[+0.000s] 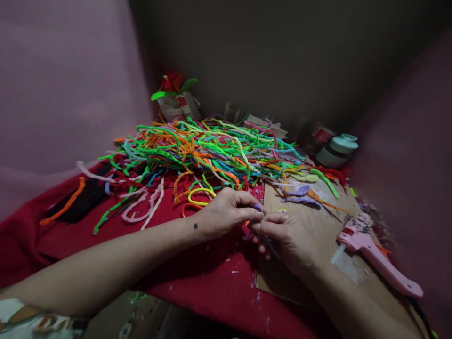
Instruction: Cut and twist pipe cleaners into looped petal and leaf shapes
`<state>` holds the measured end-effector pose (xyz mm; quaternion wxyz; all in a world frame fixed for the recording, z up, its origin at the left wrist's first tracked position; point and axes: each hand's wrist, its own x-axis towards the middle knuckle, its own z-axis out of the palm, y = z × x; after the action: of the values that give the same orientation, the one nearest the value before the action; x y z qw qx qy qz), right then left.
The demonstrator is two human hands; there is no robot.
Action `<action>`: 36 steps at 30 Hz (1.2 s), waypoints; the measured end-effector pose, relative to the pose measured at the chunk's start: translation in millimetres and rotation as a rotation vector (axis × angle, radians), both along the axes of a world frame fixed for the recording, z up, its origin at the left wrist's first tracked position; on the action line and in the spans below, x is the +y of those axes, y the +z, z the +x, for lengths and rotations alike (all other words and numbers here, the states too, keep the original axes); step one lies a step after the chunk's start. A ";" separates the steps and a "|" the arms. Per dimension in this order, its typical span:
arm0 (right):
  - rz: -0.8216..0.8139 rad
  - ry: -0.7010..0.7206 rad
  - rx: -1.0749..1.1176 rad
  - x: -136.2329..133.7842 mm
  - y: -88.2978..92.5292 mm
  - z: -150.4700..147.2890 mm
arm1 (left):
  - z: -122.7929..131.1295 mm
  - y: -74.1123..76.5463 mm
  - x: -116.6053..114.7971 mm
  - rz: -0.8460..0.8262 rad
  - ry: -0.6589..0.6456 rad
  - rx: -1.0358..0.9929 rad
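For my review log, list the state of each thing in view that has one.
Purple strip: held in both hands, partly hidden
Left hand: pinching the strip
Right hand: pinching the strip
Fuzzy stems: heaped in a tangle
Glue gun: lying on its side, glue stick protruding; heat unclear
Cardboard: flat, whitish smears
Red cloth: spread, littered
Light-blue container: top looks closed

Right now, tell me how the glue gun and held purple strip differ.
The glue gun is bulky, while the purple strip is slender. The glue gun lies on the brown board; the purple strip is held by the left hand and right hand. The glue gun shows plainly; the purple strip is partly hidden.
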<state>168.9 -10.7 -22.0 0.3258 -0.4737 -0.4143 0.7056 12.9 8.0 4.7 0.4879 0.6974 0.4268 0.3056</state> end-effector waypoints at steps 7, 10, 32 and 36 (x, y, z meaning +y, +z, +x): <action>-0.016 -0.004 0.025 -2.4 2.5 -2.7 | 0.8 -5.0 -7.5 0.411 0.124 0.133; -0.011 0.009 0.039 -1.4 3.4 -2.2 | 2.9 -1.5 -7.8 0.282 0.165 0.113; 0.173 -0.197 0.099 4.1 5.1 0.8 | -4.0 -6.3 0.3 0.091 -0.057 0.212; 0.192 -0.213 0.019 1.4 10.8 -1.3 | -10.4 -14.5 -6.0 0.781 -0.088 0.507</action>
<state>167.6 -9.3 -11.2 0.4465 -0.4751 -0.4241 0.6285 2.5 2.0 -9.8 0.0814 0.8990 0.3557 0.2423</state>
